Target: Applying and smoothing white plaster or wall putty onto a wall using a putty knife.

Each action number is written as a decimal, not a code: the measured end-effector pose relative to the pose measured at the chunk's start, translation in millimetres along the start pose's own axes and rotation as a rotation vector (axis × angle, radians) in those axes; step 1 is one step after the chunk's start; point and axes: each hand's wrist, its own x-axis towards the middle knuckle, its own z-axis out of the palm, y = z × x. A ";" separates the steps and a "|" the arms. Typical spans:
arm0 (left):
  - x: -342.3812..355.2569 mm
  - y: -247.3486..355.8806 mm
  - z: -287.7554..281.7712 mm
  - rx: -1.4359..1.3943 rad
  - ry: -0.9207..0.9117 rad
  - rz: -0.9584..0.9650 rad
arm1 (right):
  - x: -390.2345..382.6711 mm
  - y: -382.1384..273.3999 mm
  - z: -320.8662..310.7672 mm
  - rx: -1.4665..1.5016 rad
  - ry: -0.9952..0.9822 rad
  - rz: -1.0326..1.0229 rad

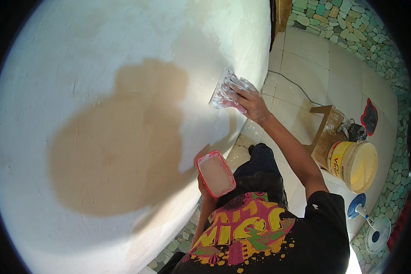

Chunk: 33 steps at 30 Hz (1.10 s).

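Note:
My right hand (251,101) grips a wide putty scraper (222,91), smeared white, and presses its blade flat against the white plastered wall (77,55). A large brownish bare patch (118,150) lies on the wall to the left of the scraper. My left hand (204,189) holds a red-rimmed rectangular tray (215,173) of pale putty from below, close to my chest and just off the wall; the tray hides most of the fingers.
A yellow bucket (354,164) with pale contents stands on the tiled floor to the right, next to a paint-spattered wooden stool (326,132). A blue and white floor fan (370,223) lies at lower right. A cable (297,89) runs across the tiles. Pebble paving borders the floor.

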 end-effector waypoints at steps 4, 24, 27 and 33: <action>-1.2 4.0 9.6 0.025 0.005 0.015 | 33.9 -30.1 -23.9 -0.023 0.142 -0.028; 15.5 1.0 7.4 0.016 -0.038 -0.015 | 24.0 -15.8 -39.1 -0.167 -0.226 -0.068; 15.9 5.1 10.0 0.003 -0.024 -0.030 | 24.8 -15.9 -52.4 -0.135 -0.272 -0.064; 16.1 6.3 11.8 0.053 -0.010 -0.020 | 59.6 -18.6 -44.6 -0.099 -0.104 -0.150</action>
